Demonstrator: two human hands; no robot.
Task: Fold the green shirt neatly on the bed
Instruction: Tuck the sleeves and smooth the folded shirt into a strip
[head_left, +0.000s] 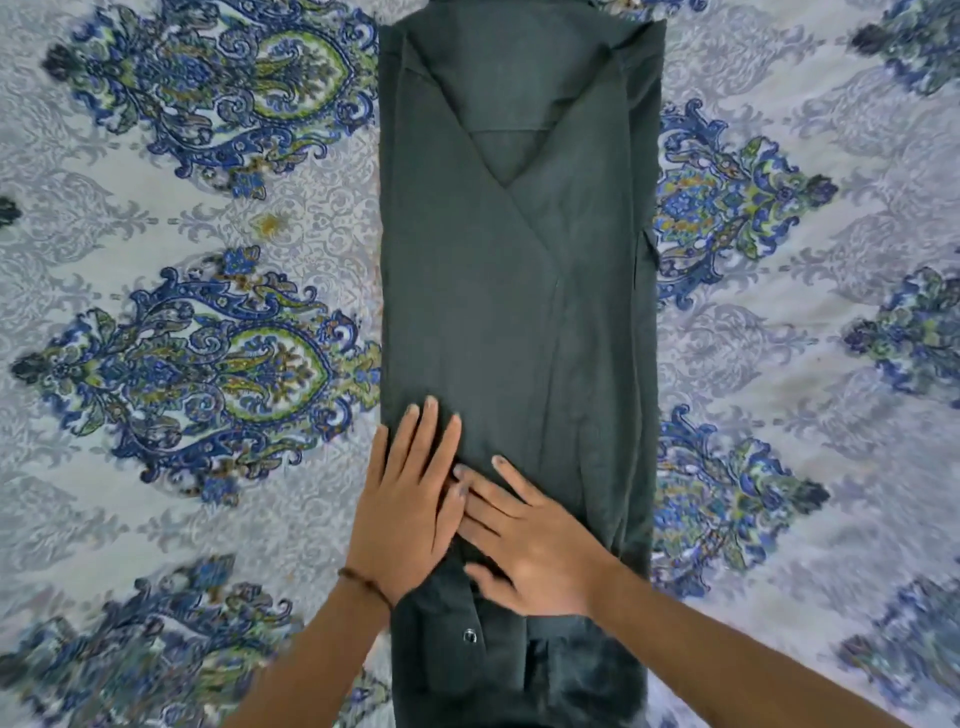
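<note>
The dark green shirt (519, 291) lies flat on the bed as a long narrow strip running from the near edge to the far edge of the view, both sides folded in and overlapping in a V near the far end. My left hand (410, 499) rests palm down on its near left part, fingers spread, holding nothing. My right hand (530, 545) lies flat beside it on the cloth, its fingertips touching the left hand. A metal snap button (469, 635) shows on the near end, just below the hands.
The bed is covered by a pale grey sheet (805, 389) printed with blue and green paisley medallions, spreading wide on both sides of the shirt. A thin dark cord bracelet (363, 584) circles my left wrist.
</note>
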